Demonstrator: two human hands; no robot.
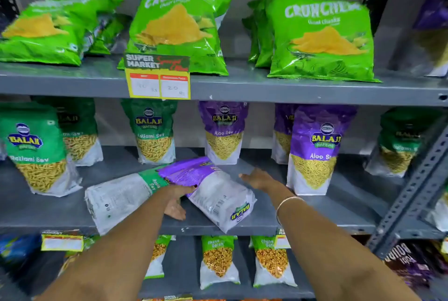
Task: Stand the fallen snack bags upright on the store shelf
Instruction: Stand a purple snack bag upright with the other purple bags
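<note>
Two snack bags lie flat on the middle shelf [291,225]. A purple Aloo Sev bag [213,189] rests back side up, partly over a green Ratlami Sev bag [118,199] that also lies on its face. My left hand [177,201] reaches under the left edge of the purple bag, thumb on top, fingers below. My right hand [259,178] hovers open just right of that bag, fingers spread, not touching it. Upright purple [315,150] and green [36,150] bags stand around them.
Green Crunchem bags [320,36] fill the top shelf, some leaning at the left. A yellow price tag [157,77] hangs from its front edge. Small Chana bags [218,262] stand on the shelf below. A perforated metal upright [412,194] runs at the right.
</note>
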